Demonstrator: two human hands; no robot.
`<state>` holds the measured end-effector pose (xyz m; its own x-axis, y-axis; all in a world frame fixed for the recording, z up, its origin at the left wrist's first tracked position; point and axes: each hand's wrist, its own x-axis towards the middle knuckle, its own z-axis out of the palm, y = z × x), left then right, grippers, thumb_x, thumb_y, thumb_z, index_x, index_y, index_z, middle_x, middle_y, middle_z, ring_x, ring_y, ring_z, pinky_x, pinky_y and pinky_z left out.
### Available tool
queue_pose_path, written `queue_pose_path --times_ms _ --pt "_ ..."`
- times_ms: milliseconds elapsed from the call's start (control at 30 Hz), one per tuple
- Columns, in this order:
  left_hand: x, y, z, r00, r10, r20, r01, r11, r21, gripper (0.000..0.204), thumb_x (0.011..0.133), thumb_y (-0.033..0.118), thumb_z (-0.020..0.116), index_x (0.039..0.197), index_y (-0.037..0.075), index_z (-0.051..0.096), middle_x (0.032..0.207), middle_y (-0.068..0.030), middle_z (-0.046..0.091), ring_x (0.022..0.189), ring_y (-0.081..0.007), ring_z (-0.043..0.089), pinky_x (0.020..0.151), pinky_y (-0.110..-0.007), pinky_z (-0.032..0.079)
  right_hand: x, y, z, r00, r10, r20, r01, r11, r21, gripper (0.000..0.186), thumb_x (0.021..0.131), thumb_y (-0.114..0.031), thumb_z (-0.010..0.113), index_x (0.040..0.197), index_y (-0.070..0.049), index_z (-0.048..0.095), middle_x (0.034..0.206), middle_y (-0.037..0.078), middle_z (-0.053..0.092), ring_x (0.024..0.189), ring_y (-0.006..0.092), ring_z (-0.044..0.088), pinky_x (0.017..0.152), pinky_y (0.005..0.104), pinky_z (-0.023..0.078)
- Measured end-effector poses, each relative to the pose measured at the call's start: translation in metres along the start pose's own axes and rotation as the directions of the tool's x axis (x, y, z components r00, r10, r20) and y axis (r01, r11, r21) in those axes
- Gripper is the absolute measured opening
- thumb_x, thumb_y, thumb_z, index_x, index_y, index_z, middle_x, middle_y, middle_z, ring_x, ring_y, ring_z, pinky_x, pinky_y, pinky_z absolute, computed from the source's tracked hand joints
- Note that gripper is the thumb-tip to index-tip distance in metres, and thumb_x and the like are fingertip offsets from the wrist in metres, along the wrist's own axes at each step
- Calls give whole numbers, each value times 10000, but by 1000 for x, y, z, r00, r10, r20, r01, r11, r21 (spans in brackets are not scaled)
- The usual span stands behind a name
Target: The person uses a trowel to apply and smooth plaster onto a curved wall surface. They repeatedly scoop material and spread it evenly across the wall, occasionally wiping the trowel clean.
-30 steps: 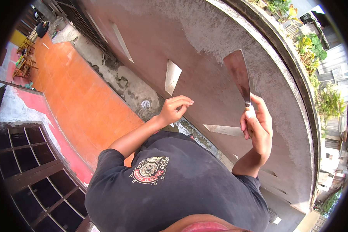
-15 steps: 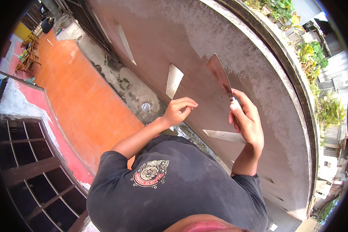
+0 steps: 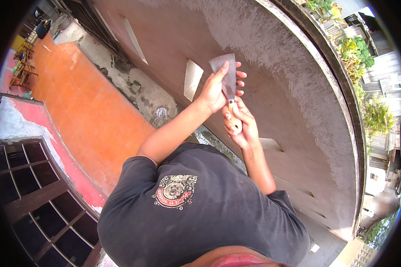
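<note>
— Grey metal blade [image 3: 229,84], pale handle [image 3: 234,119]: one scraper. Position, with the clock centred on the view?

— At 1 o'clock, raised in front of the wall. Blade end points toward 12, handle end toward 6.

— State of the hands?

— Left hand [image 3: 214,93] grips the blade: thumb flat on its near face, fingers behind, tips showing past the 3 o'clock edge. Right hand [image 3: 245,127] is closed round the handle, just below the left.

— Next outward?

— Dark T-shirt [image 3: 227,213] with a printed emblem, at 6. Brownish-grey wall [image 3: 294,107] sweeps from 12 to 4; its surface is patchy, with slanted openings.

— Periphery?

— Orange tiled floor [image 3: 84,98] at 10, dark-framed window [image 3: 35,191] at 8, green plants [image 3: 356,53] beyond the wall at 2.
</note>
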<state>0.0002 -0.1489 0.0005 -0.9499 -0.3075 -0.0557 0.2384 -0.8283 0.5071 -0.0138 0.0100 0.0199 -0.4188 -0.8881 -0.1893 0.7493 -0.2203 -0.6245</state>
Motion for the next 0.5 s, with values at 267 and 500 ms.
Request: queue_pose_path --times_ms 267,500 --pt "5 -33 39 942 83 -324 -90 996 -4 456 947 511 664 1012 68 579 804 -64 610 703 -160 615 606 -337 539 -23 -22 6 999 -2 -55 3 1000 24 196 1078 -240 456 1224 -115 500 656 37 444 387 60 322 343 199 292" --pt "16 -7 34 930 176 -322 -180 984 17 437 925 485 712 945 85 539 718 -33 549 531 -139 553 471 -297 475 -1 -19 26 986 -18 -164 2 995 -101 161 1085 -209 453 1202 -100 473 637 29 447 377 51 319 338 193 276"
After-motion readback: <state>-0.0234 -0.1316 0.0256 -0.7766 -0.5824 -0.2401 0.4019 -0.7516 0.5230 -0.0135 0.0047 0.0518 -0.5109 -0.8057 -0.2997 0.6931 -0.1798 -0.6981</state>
